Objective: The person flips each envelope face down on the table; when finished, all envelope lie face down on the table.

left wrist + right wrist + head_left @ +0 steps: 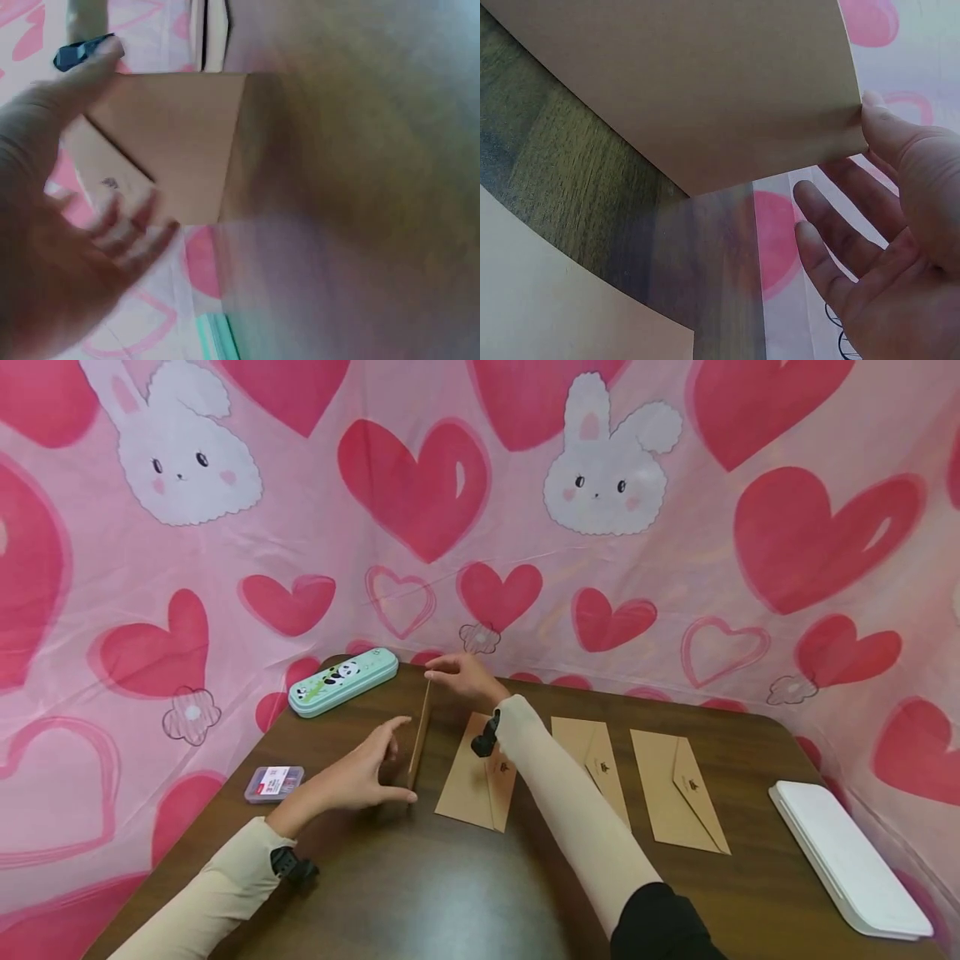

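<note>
Env (705, 82) edge in R grip (467, 678), gap alongside

Head view forward-down; wrist views close (both share envelope (184, 135)).

Nearest the person, open bench (427, 893) lies between the left sleeve (225, 885) and right sleeve (573, 806). Ahead, the upright envelope (422, 735) walls off sideways passage. Another lane runs between the rightmost envelope (663, 785) and white case (847, 852).
</note>
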`<state>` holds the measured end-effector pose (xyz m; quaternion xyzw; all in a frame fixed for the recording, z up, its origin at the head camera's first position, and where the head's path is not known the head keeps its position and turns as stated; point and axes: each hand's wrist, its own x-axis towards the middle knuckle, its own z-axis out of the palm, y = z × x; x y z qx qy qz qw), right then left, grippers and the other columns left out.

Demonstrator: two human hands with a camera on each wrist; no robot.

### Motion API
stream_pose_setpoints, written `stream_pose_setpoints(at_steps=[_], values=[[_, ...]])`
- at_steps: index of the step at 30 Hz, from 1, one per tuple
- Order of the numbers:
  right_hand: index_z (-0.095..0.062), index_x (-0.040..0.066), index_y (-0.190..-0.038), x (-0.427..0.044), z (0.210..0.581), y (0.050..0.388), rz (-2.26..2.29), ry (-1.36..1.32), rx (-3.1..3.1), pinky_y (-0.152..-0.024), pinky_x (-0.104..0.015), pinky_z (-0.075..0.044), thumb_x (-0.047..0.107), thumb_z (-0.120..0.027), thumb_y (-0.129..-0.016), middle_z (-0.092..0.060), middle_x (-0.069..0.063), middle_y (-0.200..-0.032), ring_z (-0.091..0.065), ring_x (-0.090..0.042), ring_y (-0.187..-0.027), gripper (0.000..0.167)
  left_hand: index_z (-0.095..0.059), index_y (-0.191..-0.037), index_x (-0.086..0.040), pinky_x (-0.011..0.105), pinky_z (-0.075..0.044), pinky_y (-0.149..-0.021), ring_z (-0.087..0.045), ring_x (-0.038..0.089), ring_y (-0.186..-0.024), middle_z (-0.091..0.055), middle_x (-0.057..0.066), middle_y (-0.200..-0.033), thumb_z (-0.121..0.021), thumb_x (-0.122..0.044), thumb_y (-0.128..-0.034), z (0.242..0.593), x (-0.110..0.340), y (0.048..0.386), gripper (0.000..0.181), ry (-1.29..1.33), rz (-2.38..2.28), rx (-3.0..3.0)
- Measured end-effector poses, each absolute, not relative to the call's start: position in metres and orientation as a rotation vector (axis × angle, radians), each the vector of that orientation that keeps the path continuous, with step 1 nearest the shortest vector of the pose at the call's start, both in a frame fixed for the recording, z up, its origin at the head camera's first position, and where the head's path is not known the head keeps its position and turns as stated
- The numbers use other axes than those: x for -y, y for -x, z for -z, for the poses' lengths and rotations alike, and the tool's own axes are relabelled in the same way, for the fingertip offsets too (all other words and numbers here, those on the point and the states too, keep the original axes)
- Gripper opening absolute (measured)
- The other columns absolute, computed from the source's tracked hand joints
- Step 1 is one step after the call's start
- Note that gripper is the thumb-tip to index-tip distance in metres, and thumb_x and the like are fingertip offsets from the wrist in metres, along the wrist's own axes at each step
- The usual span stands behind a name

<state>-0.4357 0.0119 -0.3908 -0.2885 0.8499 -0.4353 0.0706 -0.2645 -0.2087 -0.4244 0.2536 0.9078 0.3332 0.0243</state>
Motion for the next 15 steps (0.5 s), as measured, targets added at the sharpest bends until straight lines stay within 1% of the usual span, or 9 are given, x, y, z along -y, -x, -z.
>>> stream_pose_setpoints(at_steps=[2,5,7,9,11,15], values=[[-0.07,0.017,-0.131,-0.011,0.391,0.435,1.309,0.867,-2.551,-0.109,-0.041,-0.05,0.034,-0.066,-0.101,-0.07,-0.003,-0.133,-0.062,-0.02,-0.128,0.035,-0.029,-0.157,-0.015,0.037,-0.053,-0.085,-0.055,0.02,-0.098,-0.052,0.011,-0.111,-0.091,-0.041,-0.0758,0.42,0.208,0.265,0.106,-0.881,-1.139,-2.835],[-0.07,0.017,-0.131,-0.011,0.391,0.435,1.302,0.88,-2.556,-0.111,-0.042,-0.048,0.034,-0.065,-0.102,-0.069,-0.003,-0.134,-0.061,-0.02,-0.129,0.035,-0.054,-0.143,-0.02,0.031,-0.054,-0.08,-0.055,0.012,-0.09,-0.057,0.004,-0.101,-0.09,-0.035,-0.0791,0.413,0.208,0.266,0.075,-1.101,-1.208,-2.85],[-0.07,0.017,-0.132,-0.011,0.391,0.434,1.295,0.887,-2.563,-0.111,-0.042,-0.048,0.034,-0.065,-0.102,-0.069,-0.003,-0.134,-0.061,-0.02,-0.129,0.035,-0.068,-0.127,-0.024,0.031,-0.053,-0.076,-0.056,0.008,-0.086,-0.061,0.0,-0.096,-0.088,-0.032,-0.0816,0.41,0.207,0.267,0.051,-1.225,-1.194,-2.856],[-0.07,0.016,-0.132,-0.011,0.391,0.434,1.303,0.886,-2.558,-0.11,-0.041,-0.049,0.034,-0.065,-0.102,-0.069,-0.003,-0.133,-0.062,-0.02,-0.127,0.035,-0.075,-0.115,-0.027,0.034,-0.054,-0.074,-0.059,0.01,-0.085,-0.065,-0.001,-0.095,-0.087,-0.029,-0.0836,0.408,0.206,0.269,0.033,-1.305,-1.196,-2.83],[-0.069,0.015,-0.132,-0.01,0.391,0.435,1.312,0.883,-2.548,-0.109,-0.041,-0.05,0.034,-0.065,-0.102,-0.069,-0.004,-0.133,-0.062,-0.02,-0.126,0.036,-0.077,-0.111,-0.028,0.036,-0.054,-0.076,-0.06,0.01,-0.087,-0.068,-0.002,-0.097,-0.086,-0.029,-0.0845,0.408,0.206,0.27,0.028,-1.337,-1.182,-2.806],[-0.067,0.014,-0.135,-0.01,0.391,0.436,1.301,0.881,-2.522,-0.108,-0.04,-0.05,0.034,-0.065,-0.102,-0.07,-0.005,-0.133,-0.062,-0.021,-0.127,0.039,-0.078,-0.112,-0.028,0.038,-0.055,-0.079,-0.061,0.008,-0.09,-0.07,0.0,-0.1,-0.086,-0.032,-0.0846,0.41,0.206,0.27,0.029,-1.354,-1.153,-2.779]])
